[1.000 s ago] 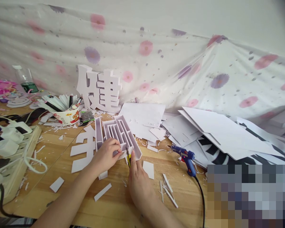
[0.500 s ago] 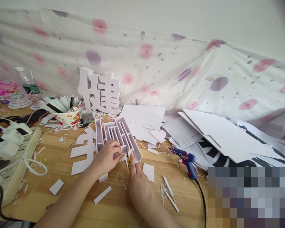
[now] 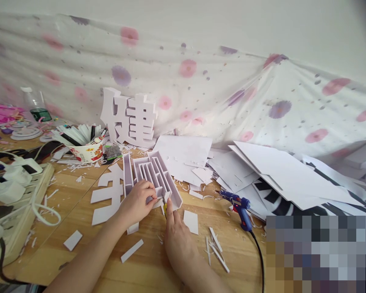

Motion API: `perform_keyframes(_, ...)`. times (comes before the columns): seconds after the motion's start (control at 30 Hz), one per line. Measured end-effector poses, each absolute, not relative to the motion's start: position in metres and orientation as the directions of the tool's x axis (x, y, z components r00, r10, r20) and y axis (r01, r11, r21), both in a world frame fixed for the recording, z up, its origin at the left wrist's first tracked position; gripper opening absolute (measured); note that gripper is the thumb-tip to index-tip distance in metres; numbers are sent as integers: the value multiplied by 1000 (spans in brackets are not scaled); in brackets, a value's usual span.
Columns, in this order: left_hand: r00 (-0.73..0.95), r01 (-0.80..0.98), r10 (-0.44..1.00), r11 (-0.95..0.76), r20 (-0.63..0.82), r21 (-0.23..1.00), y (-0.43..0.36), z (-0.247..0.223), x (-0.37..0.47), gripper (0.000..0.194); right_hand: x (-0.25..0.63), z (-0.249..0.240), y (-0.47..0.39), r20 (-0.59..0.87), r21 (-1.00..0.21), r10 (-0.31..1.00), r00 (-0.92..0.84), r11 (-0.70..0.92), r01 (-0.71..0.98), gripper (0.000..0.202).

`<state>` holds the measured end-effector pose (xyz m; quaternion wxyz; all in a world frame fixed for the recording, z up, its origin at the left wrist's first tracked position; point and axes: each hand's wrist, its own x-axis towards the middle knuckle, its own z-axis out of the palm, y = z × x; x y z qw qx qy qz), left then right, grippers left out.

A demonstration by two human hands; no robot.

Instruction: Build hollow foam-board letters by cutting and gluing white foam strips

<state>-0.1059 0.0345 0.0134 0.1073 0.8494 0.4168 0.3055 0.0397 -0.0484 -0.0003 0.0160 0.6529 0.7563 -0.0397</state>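
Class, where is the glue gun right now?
In the head view, the glue gun lies on the table, right of the right hand, beside the white sheets.

A pale, plain wall (image 3: 293, 28) rises at the back, its lower part hung with a creased white sheet (image 3: 219, 89) printed with pink and purple flowers. The sheet drops behind the far edge of a light wooden worktop (image 3: 110, 264), under soft, even light.

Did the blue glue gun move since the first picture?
No, the blue glue gun stayed put: against the thin white strips on the wooden table, it's in the same spot.
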Motion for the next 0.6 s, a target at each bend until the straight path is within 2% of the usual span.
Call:
perform_keyframes(0.47,457,638,784,-619,421,458,34,14,-105,19,41,-7,-47,-37,-15,981,-190,189,982,77)
perform_keyframes(0.6,456,634,780,-622,428,459,34,13,-106,18,41,-5,-47,-61,27,978,-201,203,979,72)
